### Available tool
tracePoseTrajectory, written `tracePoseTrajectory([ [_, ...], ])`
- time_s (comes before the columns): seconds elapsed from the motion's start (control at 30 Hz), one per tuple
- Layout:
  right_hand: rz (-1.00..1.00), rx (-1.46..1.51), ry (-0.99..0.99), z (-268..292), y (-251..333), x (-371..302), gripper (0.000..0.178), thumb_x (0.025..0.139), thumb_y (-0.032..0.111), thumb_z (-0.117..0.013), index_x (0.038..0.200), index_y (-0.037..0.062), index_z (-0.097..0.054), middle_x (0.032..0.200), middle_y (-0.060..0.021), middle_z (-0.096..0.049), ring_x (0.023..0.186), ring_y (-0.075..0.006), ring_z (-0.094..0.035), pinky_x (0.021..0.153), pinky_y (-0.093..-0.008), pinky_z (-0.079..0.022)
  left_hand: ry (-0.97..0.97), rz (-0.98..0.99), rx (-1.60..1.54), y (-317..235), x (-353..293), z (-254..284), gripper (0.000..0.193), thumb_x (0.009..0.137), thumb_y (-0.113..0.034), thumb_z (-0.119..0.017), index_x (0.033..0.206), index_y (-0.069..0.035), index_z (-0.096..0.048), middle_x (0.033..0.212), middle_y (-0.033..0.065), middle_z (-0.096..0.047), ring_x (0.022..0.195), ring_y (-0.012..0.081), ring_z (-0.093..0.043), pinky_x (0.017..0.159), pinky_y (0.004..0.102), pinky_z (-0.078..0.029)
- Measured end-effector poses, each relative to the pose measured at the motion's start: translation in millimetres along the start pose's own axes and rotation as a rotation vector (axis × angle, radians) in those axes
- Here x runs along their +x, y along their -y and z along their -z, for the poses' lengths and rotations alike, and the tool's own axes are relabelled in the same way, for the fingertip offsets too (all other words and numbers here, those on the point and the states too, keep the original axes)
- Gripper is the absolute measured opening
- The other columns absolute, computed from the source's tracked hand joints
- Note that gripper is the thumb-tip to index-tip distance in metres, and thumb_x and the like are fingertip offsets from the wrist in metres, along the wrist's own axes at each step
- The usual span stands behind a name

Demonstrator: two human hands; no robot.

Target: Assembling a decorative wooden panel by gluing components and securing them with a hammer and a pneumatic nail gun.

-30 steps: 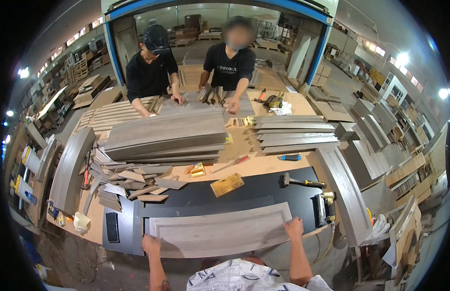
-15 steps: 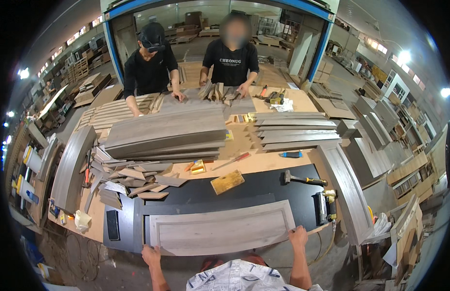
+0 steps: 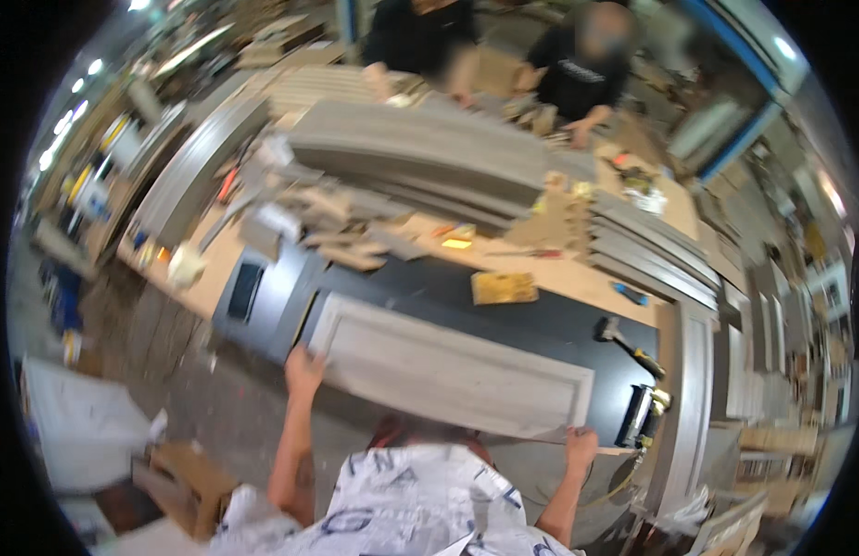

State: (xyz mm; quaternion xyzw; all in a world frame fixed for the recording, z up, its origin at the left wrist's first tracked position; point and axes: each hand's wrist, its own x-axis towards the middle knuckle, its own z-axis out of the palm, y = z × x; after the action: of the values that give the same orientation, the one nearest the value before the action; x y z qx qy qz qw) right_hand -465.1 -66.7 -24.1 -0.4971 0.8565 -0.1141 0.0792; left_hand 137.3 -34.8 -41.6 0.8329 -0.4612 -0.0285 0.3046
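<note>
A long grey wood-grain framed panel, like a cabinet door (image 3: 448,371), lies along the near edge of a black work surface (image 3: 402,283). My left hand (image 3: 304,371) is closed on its near left corner. At the near right corner, my right hand (image 3: 581,445) grips the same panel with bent fingers. Beyond the panel sits a yellow block (image 3: 505,288). A hammer (image 3: 629,347) and a nail gun (image 3: 644,414) lie past its right end. Left of it, a dark flat rectangular object (image 3: 245,292) rests on the black surface.
Loose grey offcuts (image 3: 332,208) heap at the left, before stacked long boards (image 3: 416,139). More boards (image 3: 647,250) are stacked at the right, beside an upright-edged grey panel (image 3: 684,408). Two people in black, one with a hand (image 3: 592,120) over wood pieces, stand across the table.
My view has swung left and tilted, so the table appears slanted and blurred. Both hands stay on the panel's near corners; its left end now appears higher in view than its right.
</note>
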Motion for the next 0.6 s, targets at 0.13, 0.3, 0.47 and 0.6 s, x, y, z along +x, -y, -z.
tracePoseTrajectory([
  [0.13,0.13,0.153,-0.025,-6.6,19.9,51.9,0.049,0.073,0.018,-0.079,0.11,-0.0073,-0.06,0.106,-0.0259,-0.064,0.096,-0.04,-0.062,0.085,-0.0447,-0.05,-0.023,-0.134,-0.099,2.4,46.1,-39.1,0.033,0.072,-0.014,-0.07,0.097,0.004,-0.059,0.089,0.026,-0.06,0.09,0.0437,-0.058,0.077,0.0508,-0.046],
  [0.3,0.128,0.164,0.039,-27.4,45.8,94.2,0.061,0.071,0.016,-0.079,0.123,-0.0056,-0.055,0.111,-0.0236,-0.061,0.106,-0.0377,-0.059,0.092,-0.0437,-0.047,0.056,-0.009,-0.19,11.1,75.1,-62.2,0.044,0.071,-0.012,-0.067,0.111,0.005,-0.06,0.099,0.0271,-0.061,0.096,0.0443,-0.058,0.084,0.0485,-0.047],
  [0.47,0.107,0.135,0.097,-26.2,45.2,95.9,0.069,0.069,0.018,-0.081,0.128,-0.004,-0.052,0.117,-0.0225,-0.06,0.11,-0.0371,-0.058,0.096,-0.0431,-0.046,-0.026,-0.1,-0.32,24.8,78.5,-71.5,0.054,0.073,-0.011,-0.064,0.123,0.005,-0.057,0.116,0.0276,-0.061,0.11,0.0431,-0.057,0.097,0.044,-0.045],
  [0.6,0.031,0.096,0.143,-27.5,41.3,91.5,0.07,0.068,0.025,-0.083,0.126,-0.0025,-0.055,0.126,-0.0232,-0.059,0.117,-0.0372,-0.056,0.1,-0.0416,-0.045,0.142,-0.026,-0.214,29.2,81.1,-69.3,0.052,0.081,-0.009,-0.064,0.13,0.006,-0.052,0.131,0.0237,-0.056,0.124,0.0343,-0.053,0.109,0.0385,-0.037],
])
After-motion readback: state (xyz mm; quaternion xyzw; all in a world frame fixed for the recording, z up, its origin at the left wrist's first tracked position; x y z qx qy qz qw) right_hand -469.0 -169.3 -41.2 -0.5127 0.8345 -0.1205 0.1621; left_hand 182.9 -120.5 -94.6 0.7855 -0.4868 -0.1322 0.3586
